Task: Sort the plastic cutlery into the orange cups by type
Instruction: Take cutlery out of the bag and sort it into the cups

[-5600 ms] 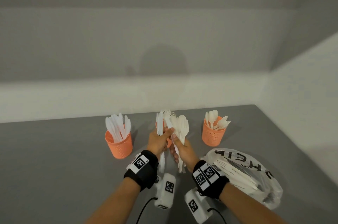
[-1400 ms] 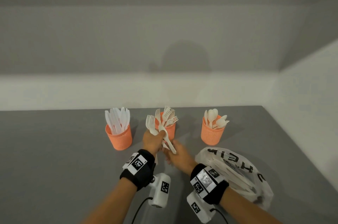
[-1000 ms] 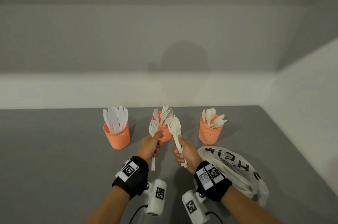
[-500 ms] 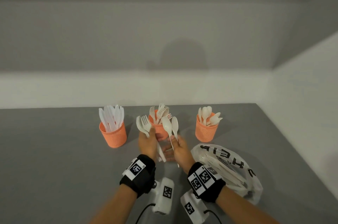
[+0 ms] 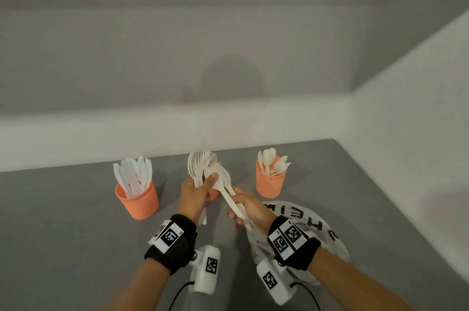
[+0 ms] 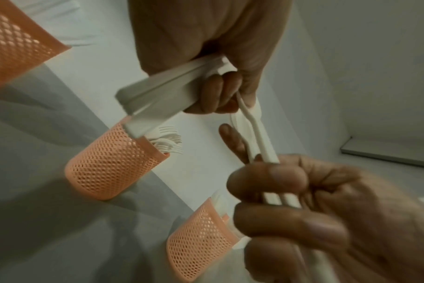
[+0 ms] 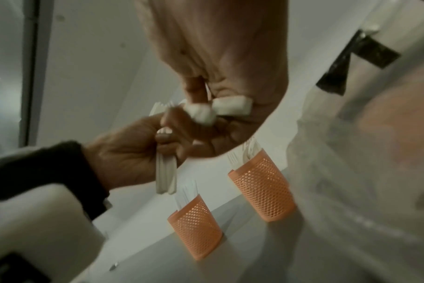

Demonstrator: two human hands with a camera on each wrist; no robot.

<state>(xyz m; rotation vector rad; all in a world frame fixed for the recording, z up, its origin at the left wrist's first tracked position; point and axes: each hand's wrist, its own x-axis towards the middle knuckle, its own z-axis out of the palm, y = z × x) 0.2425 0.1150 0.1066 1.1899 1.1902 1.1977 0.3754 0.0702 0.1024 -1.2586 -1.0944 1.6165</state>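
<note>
Head view: left hand [image 5: 194,192] grips a fan of forks [image 5: 200,166] upright above the middle cup [image 5: 214,194], likely staged for dropping in; right hand [image 5: 250,210] pinches two handles [image 5: 229,196] slanting toward it. Left wrist view: left fingers [image 6: 215,92] curl round flat handles, fork cup [image 6: 109,166] just below. Right wrist view: right fist clamps handle ends [image 7: 230,106], blurred.

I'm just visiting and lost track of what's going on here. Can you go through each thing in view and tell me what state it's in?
Left hand: grips a bunch of forks.
Right hand: holds spoon handles.
Left cup: upright, holds knives.
Middle cup: upright, holds forks.
Right cup: upright, holds spoons.
Plastic bag: lying on the table, cutlery inside.
</note>
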